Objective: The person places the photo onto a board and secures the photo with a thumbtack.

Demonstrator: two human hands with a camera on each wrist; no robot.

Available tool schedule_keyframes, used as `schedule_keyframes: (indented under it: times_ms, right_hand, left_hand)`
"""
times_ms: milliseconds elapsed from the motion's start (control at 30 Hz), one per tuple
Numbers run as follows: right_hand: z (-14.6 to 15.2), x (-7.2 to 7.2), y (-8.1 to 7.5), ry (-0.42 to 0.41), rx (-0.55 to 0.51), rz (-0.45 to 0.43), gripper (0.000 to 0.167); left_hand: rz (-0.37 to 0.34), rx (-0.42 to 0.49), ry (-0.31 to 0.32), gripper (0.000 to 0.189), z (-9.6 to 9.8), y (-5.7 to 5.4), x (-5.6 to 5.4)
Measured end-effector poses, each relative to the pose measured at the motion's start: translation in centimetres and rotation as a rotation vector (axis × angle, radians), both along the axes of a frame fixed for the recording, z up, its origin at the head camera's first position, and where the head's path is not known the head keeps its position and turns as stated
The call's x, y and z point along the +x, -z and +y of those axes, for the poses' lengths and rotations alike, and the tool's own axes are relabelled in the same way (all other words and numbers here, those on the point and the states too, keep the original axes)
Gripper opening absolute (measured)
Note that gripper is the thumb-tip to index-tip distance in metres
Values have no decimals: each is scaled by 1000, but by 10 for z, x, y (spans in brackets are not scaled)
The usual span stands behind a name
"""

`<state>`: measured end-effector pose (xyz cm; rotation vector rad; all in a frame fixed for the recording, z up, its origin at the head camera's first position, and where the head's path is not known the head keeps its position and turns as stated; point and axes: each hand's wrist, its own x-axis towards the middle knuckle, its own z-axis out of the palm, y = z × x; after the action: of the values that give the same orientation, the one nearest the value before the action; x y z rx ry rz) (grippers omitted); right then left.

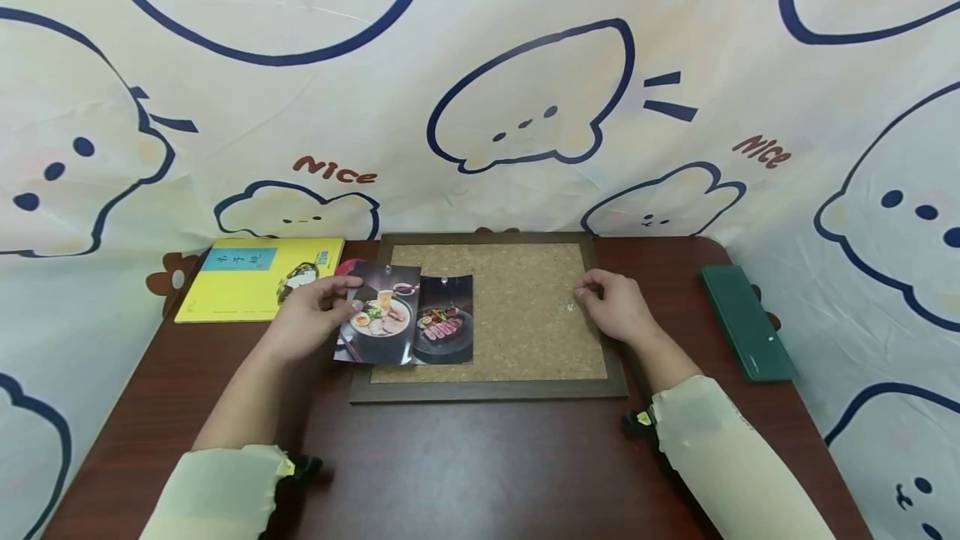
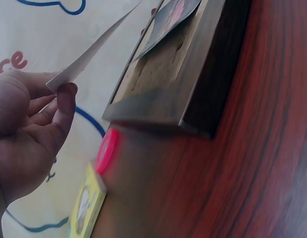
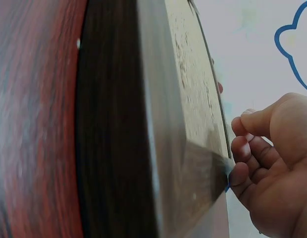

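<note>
My left hand (image 1: 315, 311) pinches the left edge of a photo print of a noodle bowl (image 1: 384, 319). In the left wrist view this print (image 2: 89, 57) slants up from the cork board (image 1: 525, 315), its pale back showing. Beside it, a second print, of sliced meat on a dark plate (image 1: 444, 336), lies on the cork with a small clear pin (image 1: 444, 280) at its top. Over the board's right side is my right hand (image 1: 617, 305), fingers curled and thumb tip against the forefinger; no object shows between them. Small clear shiny bits (image 1: 568, 307) lie next to its fingertips.
The board's dark wooden frame (image 1: 487, 391) rests on the brown table (image 1: 465, 465). A yellow book (image 1: 225, 290) lies to the left, with a pink round thing (image 2: 108, 150) near it. At right is a dark green box (image 1: 748, 323). Printed cloth (image 1: 510, 198) hangs behind.
</note>
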<state>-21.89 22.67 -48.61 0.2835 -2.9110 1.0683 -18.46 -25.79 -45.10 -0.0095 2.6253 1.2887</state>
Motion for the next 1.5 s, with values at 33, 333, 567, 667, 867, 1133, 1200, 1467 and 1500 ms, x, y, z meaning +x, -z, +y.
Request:
schedule_keyframes:
  times_ms: [33, 333, 567, 667, 867, 1133, 1200, 1467, 1500]
  right_hand:
    - [-2, 0, 0, -2, -1, 3, 13]
    - [-14, -3, 0, -20, 11, 21, 11]
    - [-27, -6, -1, -31, 8, 17, 12]
    - [-33, -8, 0, -36, 4, 11, 12]
    - [-45, -10, 1, -53, -1, 7, 12]
    - [-62, -13, 0, -59, -31, -14, 12]
    - [-66, -14, 0, -58, -46, -20, 12]
    - [-82, -19, -2, -50, -44, -13, 11]
    - [-84, -20, -2, -49, -33, -8, 10]
  left_hand:
    - [5, 7, 2, 42, 3, 1, -1]
    - [46, 75, 6, 39, 35, 5, -9]
    - [46, 91, 23, 39, 56, 10, -14]
    - [51, 93, 36, 38, 65, 13, -15]
    - [51, 97, 57, 37, 84, 19, -20]
    - [63, 124, 53, 34, 105, 32, -27]
    - [75, 140, 46, 34, 111, 34, -28]
    - [35, 236, 19, 43, 134, 35, -25]
    - [28, 236, 15, 44, 136, 35, -25]
